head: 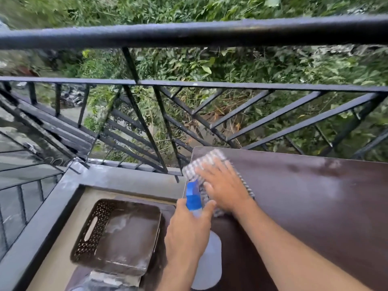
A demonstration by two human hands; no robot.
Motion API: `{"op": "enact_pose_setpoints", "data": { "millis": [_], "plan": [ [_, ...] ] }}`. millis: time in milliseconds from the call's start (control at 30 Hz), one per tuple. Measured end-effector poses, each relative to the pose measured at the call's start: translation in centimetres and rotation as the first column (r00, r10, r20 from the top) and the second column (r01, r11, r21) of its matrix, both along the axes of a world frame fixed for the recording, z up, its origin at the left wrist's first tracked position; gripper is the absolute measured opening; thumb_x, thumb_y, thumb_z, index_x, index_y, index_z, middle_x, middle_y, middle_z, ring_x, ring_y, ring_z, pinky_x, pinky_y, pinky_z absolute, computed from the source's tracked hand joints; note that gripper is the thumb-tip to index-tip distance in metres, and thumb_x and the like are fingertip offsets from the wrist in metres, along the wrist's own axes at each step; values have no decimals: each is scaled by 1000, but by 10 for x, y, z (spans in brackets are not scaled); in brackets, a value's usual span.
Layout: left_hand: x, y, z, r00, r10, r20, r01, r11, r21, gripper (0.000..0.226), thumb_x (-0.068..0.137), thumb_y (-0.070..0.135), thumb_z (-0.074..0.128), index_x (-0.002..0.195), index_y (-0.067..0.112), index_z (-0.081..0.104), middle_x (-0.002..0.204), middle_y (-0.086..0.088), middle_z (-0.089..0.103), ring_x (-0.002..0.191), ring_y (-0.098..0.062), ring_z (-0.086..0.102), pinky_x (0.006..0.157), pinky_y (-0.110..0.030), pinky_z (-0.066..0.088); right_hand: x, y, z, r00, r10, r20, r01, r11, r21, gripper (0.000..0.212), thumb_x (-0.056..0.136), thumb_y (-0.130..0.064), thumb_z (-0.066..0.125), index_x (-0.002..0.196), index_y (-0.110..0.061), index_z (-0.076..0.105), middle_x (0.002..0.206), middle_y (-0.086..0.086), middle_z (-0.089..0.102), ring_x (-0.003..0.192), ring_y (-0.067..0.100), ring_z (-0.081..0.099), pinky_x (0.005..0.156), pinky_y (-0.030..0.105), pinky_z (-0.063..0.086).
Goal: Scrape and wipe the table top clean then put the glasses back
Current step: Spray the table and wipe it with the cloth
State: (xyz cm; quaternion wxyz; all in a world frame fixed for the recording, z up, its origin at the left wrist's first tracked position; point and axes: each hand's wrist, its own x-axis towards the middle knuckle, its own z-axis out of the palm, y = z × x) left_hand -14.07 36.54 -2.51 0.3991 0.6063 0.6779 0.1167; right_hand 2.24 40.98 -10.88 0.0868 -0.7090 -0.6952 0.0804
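Nearest the camera, the left hand curls around the neck of a spray bottle with a blue trigger head, holding it upright just above the near left part of the dark brown table top. Just beyond it, the right hand lies flat, fingers spread, pressing a checked cloth onto the table's far left corner. A pale smeared patch shows further right on the top. To the left, lower down, sits a brown perforated basket. Behind stands a black metal railing, with green foliage beyond. No writing is legible.
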Motion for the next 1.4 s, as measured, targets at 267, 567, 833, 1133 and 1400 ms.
{"op": "enact_pose_setpoints", "data": {
  "millis": [267, 567, 833, 1133, 1400],
  "plan": [
    [-25, -37, 9, 999, 35, 41, -33, 999, -37, 57, 67, 84, 45, 99, 38, 50, 88, 9, 74, 99, -21, 67, 93, -41, 50, -28, -83, -9, 965, 252, -79, -252, 968, 15, 60, 90, -34, 37, 150, -37, 36, 162, -15, 25, 153, 17, 3, 122, 47, 5],
    [-64, -106, 1, 998, 64, 18, -63, 996, -69, 48, 72, 84, 45, 94, 41, 52, 61, 24, 70, 85, -6, 70, 92, -37, 51, 17, -34, -5, 981, -193, -10, 193, 981, 7, 56, 95, -37, 33, 151, -35, 35, 161, -6, 29, 152, 25, 12, 124, 49, 5],
    [-72, -122, 8, 986, 150, 78, -146, 988, -58, 43, 78, 72, 62, 97, 34, 53, 67, 19, 72, 93, -11, 67, 86, -37, 48, -21, -99, -6, 997, -82, -14, 82, 997, 14, 55, 94, -37, 37, 148, -35, 42, 159, -5, 35, 151, 26, 16, 123, 48, 6],
    [-83, -131, 8, 983, 16, 184, -4, 998, -69, 39, 68, 70, 68, 97, 53, 48, 90, 15, 73, 94, -9, 68, 88, -36, 51, -48, -166, -5, 992, 124, -30, -123, 992, 24, 56, 88, -44, 46, 145, -43, 45, 155, -11, 40, 148, 24, 26, 119, 52, 14],
    [-83, -128, 2, 988, -22, 155, 29, 998, -47, 40, 71, 75, 57, 94, 42, 52, 78, 13, 74, 85, -6, 69, 89, -39, 53, -23, -74, -4, 989, -148, 24, 148, 989, -21, 56, 94, -43, 31, 150, -37, 35, 161, -3, 32, 151, 27, 16, 121, 56, 12]
  ]
}}
